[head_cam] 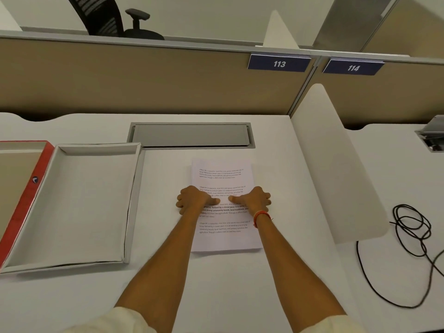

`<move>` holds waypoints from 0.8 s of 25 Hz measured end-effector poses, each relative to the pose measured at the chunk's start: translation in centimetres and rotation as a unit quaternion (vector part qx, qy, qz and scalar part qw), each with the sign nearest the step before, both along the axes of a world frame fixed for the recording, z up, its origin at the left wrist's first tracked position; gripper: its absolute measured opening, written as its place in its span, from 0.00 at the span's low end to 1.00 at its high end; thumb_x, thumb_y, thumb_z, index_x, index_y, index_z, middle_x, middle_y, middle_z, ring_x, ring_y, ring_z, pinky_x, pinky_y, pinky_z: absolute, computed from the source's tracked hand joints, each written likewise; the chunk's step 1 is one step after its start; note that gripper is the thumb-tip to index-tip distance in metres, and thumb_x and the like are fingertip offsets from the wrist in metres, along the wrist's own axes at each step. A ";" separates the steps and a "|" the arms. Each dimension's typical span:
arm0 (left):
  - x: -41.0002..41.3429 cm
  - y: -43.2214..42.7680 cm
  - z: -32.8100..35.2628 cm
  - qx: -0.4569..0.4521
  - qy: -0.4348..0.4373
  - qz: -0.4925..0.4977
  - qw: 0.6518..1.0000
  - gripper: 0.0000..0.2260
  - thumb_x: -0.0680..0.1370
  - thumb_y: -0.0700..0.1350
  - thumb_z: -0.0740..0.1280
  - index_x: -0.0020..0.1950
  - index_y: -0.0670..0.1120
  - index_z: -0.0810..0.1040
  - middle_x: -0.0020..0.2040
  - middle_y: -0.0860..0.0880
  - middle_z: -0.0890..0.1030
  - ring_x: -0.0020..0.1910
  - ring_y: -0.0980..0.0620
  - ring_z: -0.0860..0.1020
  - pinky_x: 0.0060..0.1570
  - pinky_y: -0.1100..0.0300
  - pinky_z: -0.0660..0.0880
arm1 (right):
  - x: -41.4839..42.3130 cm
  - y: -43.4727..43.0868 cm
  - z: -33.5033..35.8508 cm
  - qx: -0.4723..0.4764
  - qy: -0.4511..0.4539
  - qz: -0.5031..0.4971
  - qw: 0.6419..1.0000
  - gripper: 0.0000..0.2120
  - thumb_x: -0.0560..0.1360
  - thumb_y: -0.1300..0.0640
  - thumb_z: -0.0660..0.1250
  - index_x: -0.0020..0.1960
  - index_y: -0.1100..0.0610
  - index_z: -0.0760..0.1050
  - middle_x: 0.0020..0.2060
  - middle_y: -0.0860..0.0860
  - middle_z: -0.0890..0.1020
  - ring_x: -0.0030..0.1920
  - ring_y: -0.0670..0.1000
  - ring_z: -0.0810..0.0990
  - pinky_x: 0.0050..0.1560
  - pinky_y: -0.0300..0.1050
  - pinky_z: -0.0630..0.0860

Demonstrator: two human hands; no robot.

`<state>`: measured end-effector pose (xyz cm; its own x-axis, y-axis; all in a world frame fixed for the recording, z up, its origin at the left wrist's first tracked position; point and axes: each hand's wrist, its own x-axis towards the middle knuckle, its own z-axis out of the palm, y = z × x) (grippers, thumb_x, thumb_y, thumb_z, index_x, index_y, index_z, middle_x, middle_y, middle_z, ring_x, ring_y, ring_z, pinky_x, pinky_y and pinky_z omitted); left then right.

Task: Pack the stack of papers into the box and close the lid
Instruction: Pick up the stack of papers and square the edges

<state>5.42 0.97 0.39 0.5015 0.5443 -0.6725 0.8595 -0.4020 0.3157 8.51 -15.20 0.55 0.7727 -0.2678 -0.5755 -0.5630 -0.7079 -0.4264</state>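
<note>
The white surface [240,284] is filling most of the view, backed by a tan partition [120,80] that is carrying two blue number plates, 113 [279,63] and 114 [353,68]. A white curved divider [336,176] is standing upright on the right, separating this place from the next one. Beyond the partition, a black office chair [108,18] is showing.

On the left of the surface, the box [72,207] is lying open, a shallow white tray with nothing inside it. Its lid [19,200], red-edged with a brown inner face, is lying open beside it, touching the box's left wall and running out of the picture. A grey cable hatch [191,135] is sitting recessed into the surface just behind the box's far right corner.

The stack of papers [223,227] is lying flat on the surface to the right of the box, apart from it, with printed paragraphs facing up. Both forearms are reaching out over the stack, cream sleeves [120,320] showing at the bottom edge.

The left hand [192,200] is resting at the stack's left edge, and the right hand [257,200] at its right edge; a red thread band [260,216] is circling the right wrist. Each thumb is lying on top of the top sheet, pointing inward toward the other, while the fingers [180,204] of both hands are curling down at the stack's sides. Whether they are already gripping under the sheets I cannot tell.

On the neighbouring place, a black cable [413,231] is lying in loose coils.
</note>
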 end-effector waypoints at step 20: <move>-2.2 -0.4 -0.3 -0.067 -0.194 0.024 0.978 0.26 0.67 0.49 0.79 0.61 0.41 0.78 0.59 0.41 0.83 0.54 0.42 0.83 0.45 0.55 0.79 | -1.5 0.8 0.2 0.044 -0.090 -0.034 0.994 0.40 0.61 0.50 0.82 0.62 0.65 0.66 0.59 0.60 0.78 0.59 0.60 0.80 0.53 0.49 0.79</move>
